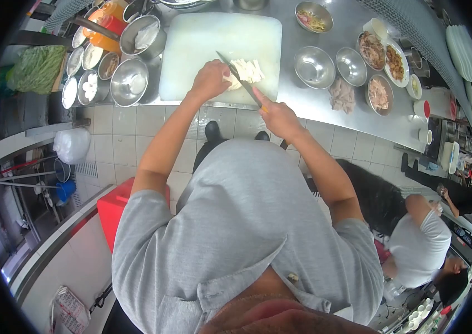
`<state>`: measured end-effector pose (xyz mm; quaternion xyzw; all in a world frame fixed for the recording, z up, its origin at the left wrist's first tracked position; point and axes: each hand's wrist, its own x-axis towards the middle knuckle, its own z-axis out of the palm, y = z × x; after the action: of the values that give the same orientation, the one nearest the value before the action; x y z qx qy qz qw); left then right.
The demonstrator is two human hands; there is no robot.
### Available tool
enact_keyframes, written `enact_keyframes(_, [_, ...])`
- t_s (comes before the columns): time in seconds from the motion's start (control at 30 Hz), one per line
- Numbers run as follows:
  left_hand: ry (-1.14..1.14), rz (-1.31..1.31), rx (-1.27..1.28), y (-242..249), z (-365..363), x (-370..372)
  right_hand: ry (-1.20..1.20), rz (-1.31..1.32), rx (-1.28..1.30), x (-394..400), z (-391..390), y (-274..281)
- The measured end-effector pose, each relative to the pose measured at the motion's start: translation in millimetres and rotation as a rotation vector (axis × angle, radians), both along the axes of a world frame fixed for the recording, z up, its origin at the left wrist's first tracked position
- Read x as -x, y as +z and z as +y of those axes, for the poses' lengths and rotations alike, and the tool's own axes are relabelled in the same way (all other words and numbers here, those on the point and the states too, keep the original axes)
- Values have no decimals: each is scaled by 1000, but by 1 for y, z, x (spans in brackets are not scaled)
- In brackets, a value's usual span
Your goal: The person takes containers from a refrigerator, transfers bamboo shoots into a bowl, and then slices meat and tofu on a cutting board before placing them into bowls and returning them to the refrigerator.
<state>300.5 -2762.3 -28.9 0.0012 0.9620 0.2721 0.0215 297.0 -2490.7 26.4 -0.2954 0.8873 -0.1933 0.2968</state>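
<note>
On a white cutting board [191, 44] lies a pile of white food cut into strips [251, 69]. My right hand [280, 118] is closed round the yellow handle of a kitchen knife [239, 79]. Its blade slants up and to the left across the board, between the strips and my left hand [211, 80]. The fingers of that left hand are curled and pressed on white food just left of the blade. The fingertips are partly hidden.
Metal bowls [129, 83] and orange-topped bottles [105, 33] crowd the left. To the right stand a steel bowl [315, 68], a plate of browned pieces [396, 64] and pale meat [342, 94] on the counter. A person in a white shirt [419, 239] is behind at right.
</note>
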Motion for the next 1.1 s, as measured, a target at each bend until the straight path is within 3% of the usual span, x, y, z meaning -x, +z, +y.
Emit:
enact_keyframes(0.13, [-8, 22, 1, -4, -1, 0, -4, -6, -42, -9, -4, 25])
enact_keyframes(0.33, [17, -42, -7, 3, 3, -1, 74, 40, -108, -14, -7, -4])
enact_keyframes(0.53, [44, -1, -14, 3, 0, 0, -11, 4, 60, -3, 3, -10])
enact_keyframes(0.6, [127, 64, -34, 7, 1, -8, -15, 25, 39, -7, 3, -1])
enact_keyframes(0.83, [75, 49, -48, -3, -1, -6, 71, 51, -91, -16, -7, 21])
enact_keyframes(0.93, [67, 78, -48, -6, 0, -10, 92, 52, -135, -16, -10, -1])
enact_keyframes(1.03, [92, 51, -48, 5, 4, -8, 107, 138, -45, -11, -5, -26])
enact_keyframes(1.1, [91, 11, -25, 6, 3, -6, 48, 28, 134, -1, 5, -35])
